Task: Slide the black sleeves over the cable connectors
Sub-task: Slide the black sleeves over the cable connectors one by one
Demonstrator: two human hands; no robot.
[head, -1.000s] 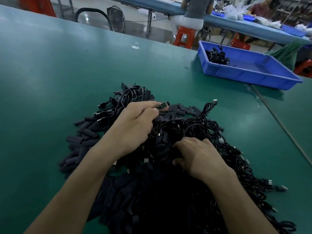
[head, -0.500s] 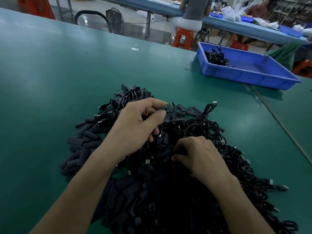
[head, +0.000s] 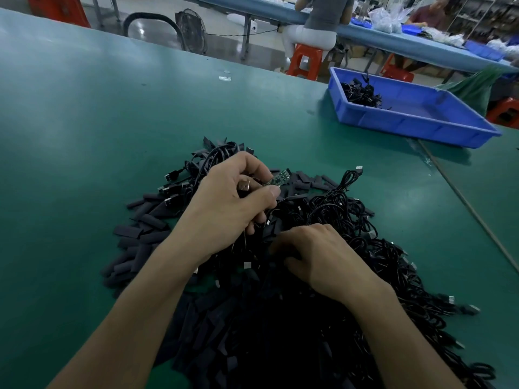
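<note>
Digging into the heap of cables (head: 365, 248), the right hand (head: 325, 262) is curling its fingers downward (whether they are gripping anything is hidden); just beyond, the left hand (head: 230, 206) is pinching a cable connector (head: 279, 178) between thumb and forefinger, its bare green board pointing away; loose black sleeves (head: 140, 237) are lying scattered on the green table (head: 84, 122) to the left; farther right, a blue tray (head: 421, 127) is sitting with a dark tangle in one corner.
</note>
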